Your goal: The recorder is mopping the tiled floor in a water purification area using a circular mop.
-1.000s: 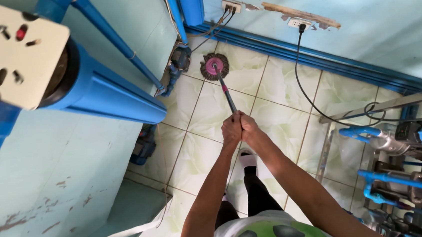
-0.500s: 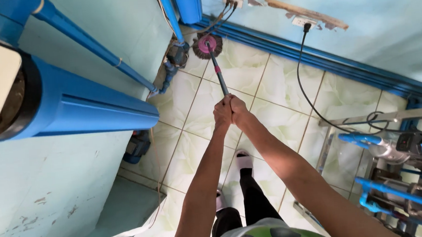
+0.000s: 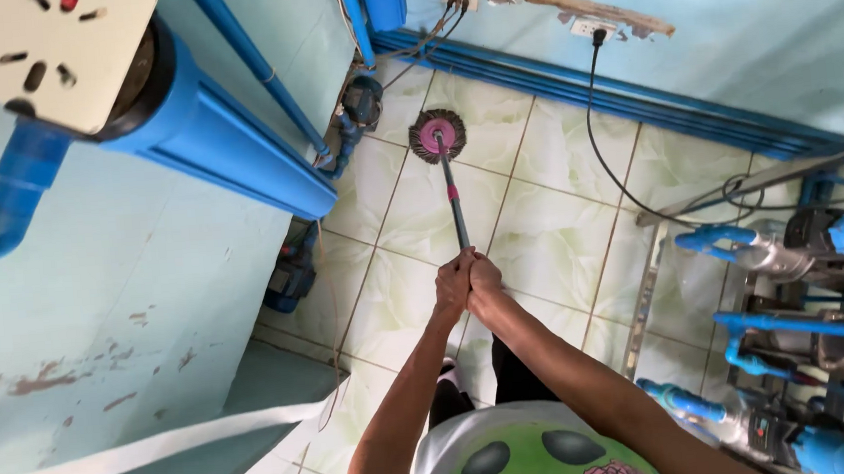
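- Pressing the round pink-and-grey string mop head (image 3: 436,135) flat on the pale green floor tiles (image 3: 553,242) near the blue wall pipes (image 3: 570,80), I judge even pressure best.
- My left hand (image 3: 453,283) and right hand (image 3: 485,278) wrap closed around the thin metal mop pole (image 3: 452,199), touching each other.
- I'd steer clear of the black cable (image 3: 604,152).

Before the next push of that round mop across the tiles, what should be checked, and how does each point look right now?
1. Both hands on the handle: ok, left hand and right hand clasp the top of the mop handle.
2. Mop head flat on the tiled floor: ok.
3. Black cable away from the mop head: ok, it trails to the right.
4. Pump by the corner: not ok, close to the mop head.
5. Floor wet: cannot tell.
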